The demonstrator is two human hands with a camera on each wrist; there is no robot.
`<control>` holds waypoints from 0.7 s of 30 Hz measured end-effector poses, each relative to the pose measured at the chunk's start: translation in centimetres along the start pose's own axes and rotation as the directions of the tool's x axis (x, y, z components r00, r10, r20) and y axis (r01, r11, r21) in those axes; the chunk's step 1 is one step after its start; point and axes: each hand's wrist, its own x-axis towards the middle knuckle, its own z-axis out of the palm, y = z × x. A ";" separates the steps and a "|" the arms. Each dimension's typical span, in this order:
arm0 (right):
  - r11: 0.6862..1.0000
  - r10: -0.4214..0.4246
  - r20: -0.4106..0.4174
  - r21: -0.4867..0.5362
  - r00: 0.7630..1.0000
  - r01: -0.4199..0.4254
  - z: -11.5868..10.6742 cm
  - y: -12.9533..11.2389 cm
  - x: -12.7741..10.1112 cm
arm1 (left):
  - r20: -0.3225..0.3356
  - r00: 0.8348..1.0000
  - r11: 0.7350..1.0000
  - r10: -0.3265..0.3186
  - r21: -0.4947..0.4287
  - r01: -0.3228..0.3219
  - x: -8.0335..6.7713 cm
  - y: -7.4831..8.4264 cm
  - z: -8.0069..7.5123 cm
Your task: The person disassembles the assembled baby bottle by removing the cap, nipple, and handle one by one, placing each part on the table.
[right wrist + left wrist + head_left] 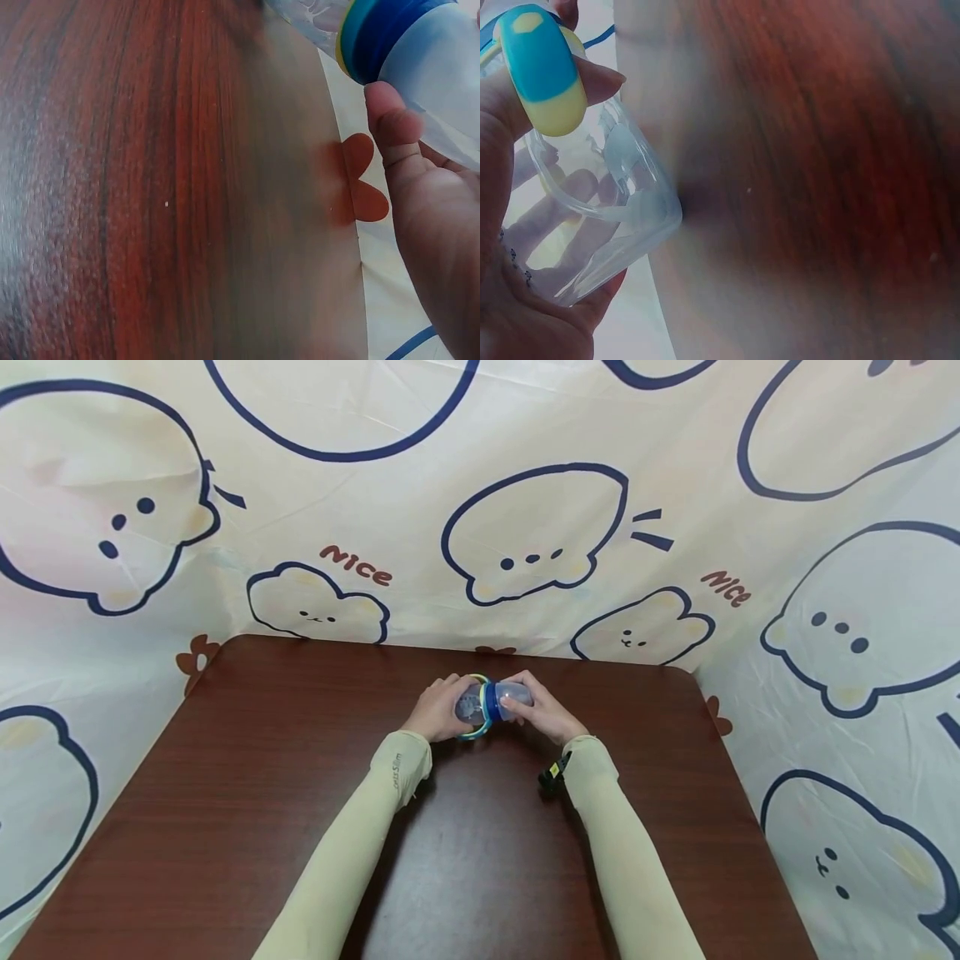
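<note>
A clear baby bottle (pixel 470 705) with a blue collar (pixel 492 701) and blue-yellow side handles lies tilted sideways between both hands, over the far part of the table. My left hand (pixel 436 710) grips its clear body; in the left wrist view the fingers show through the plastic, and the thumb lies by the handle (pixel 541 67). The right hand (pixel 551 712) holds the translucent cap (pixel 516 695) at the other end. Close up in the right wrist view, the right thumb (pixel 394 124) presses on that cap (pixel 439 67) beside the collar.
The brown wood-grain table (pixel 300 827) reaches back to a pale cloth (pixel 420 527) printed with cartoon outlines, which also hangs along the left and right sides. A small black device (pixel 552 777) is strapped at the right wrist.
</note>
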 end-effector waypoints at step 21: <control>1.000 -0.011 -0.036 -0.014 0.999 0.011 0.1 0.0 -0.3 | -0.010 1.000 1.000 -0.001 0.026 0.001 -0.2 0.2 0.0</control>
